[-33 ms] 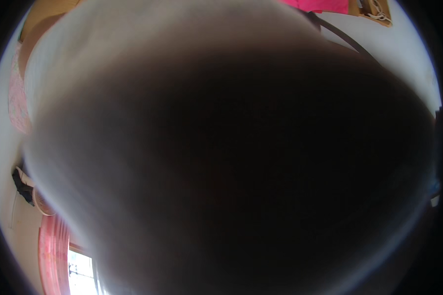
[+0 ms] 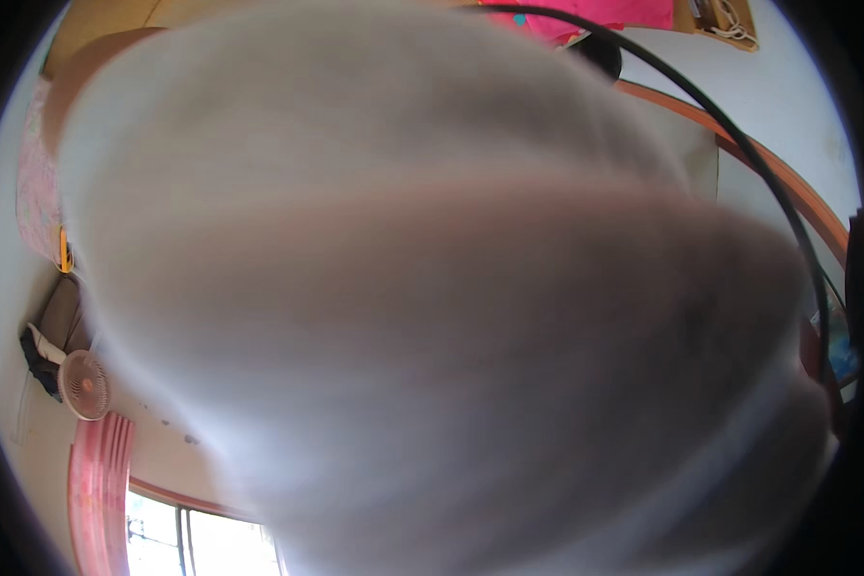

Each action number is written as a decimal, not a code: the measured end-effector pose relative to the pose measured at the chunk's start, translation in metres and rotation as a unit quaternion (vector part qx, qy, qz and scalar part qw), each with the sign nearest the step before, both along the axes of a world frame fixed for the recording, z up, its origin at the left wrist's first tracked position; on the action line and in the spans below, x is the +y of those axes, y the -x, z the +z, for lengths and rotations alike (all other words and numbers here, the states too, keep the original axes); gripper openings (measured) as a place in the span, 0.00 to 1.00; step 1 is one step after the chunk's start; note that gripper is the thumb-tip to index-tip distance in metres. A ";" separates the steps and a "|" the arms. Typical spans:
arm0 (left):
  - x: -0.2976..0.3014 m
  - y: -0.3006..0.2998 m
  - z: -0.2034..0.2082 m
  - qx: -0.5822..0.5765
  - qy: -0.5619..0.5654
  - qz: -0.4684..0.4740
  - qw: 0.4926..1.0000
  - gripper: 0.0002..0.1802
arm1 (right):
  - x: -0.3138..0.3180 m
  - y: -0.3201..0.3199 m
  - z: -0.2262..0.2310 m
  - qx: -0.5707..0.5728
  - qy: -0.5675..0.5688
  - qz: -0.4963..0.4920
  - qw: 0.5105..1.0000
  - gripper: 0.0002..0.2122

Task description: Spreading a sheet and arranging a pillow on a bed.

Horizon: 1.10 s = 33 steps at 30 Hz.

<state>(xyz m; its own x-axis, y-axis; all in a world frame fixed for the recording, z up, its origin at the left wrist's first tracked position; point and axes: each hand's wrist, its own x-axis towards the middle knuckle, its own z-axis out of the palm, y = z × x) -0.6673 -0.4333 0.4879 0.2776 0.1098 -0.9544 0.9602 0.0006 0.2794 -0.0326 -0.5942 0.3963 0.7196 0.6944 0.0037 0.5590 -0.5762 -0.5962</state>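
Observation:
A large, pale grey-white, out-of-focus mass (image 2: 403,288) fills most of the head view, very close to the camera. It has soft fold-like streaks like cloth, with a darker brownish band across its middle, but I cannot make out for sure what it is. No hand of mine can be recognised; whatever lies behind the mass is hidden. A black cable (image 2: 706,101) curves from the top down along the right side, in front of the wall.
Top right shows a bright pink cloth (image 2: 634,12) and a wooden box (image 2: 686,15) with a white cord. A brown wooden frame edge (image 2: 799,187) curves at right. On the left are a round fan (image 2: 85,386), a pink curtain (image 2: 102,490) and a bright window (image 2: 152,542).
The blurred mass looks lighter and covers less of the edges. More of the cable, the fan, the window and the wooden frame now shows.

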 end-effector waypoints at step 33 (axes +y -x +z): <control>0.242 -0.017 -0.310 -0.237 -0.366 0.028 0.899 0.52 | 0.066 0.433 -0.156 0.187 0.168 -0.203 0.946 0.41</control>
<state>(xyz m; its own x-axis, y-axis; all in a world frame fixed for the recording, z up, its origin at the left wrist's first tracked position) -0.6500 -0.1910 0.1775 0.6089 0.6873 -0.3961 0.7368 -0.3049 0.6035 -0.4660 -0.5285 0.2403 0.8348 0.2764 -0.4762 0.0357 -0.8903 -0.4540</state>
